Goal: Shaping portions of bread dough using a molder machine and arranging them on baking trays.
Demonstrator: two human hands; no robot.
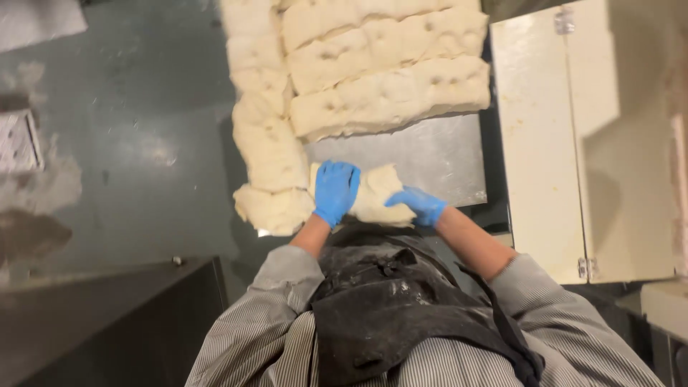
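Both of my hands wear blue gloves and rest on one pale dough piece [376,192] at the near edge of a steel tabletop [430,154]. My left hand [335,190] lies flat on the piece's left end, fingers pointing away from me. My right hand [419,205] cups its right end from the side. Long cut dough strips [390,97] lie side by side farther back, and another dough strip [269,143] runs down the left edge of the tabletop. I wear a striped shirt and a dark apron.
A cream cabinet-like unit with hinges [566,143] stands right of the table. Grey-green floor [143,143] with flour patches lies to the left, with a floor grate [18,143] at the far left. A dark surface [107,315] sits at lower left.
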